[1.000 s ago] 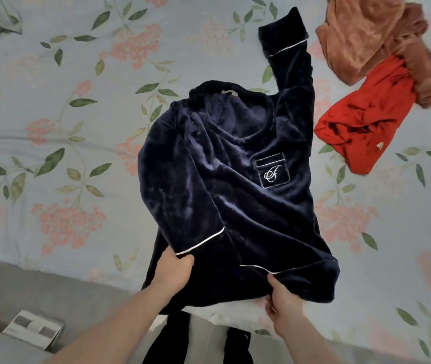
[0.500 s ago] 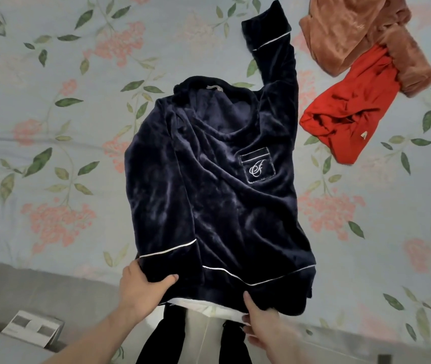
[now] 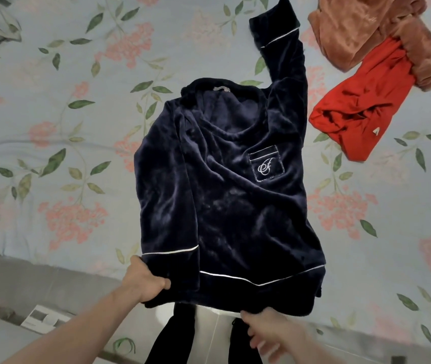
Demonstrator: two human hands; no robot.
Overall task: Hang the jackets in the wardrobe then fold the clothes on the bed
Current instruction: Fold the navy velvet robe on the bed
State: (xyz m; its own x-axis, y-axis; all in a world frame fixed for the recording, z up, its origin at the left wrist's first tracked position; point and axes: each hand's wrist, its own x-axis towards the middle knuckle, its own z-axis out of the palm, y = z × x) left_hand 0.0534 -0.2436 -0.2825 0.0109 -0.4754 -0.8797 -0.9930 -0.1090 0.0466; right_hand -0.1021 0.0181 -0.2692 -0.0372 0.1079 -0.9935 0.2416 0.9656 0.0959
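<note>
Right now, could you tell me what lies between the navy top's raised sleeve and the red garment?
In the head view, only bare floral bedsheet separates the navy top's raised sleeve from the red garment.

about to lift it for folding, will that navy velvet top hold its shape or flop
The navy top will likely flop: it already wrinkles and drapes over the bed edge where the left hand and right hand grip its hem. Its plush pile looks fairly thick, so probably weighty. The loose sleeve would probably dangle.
</note>
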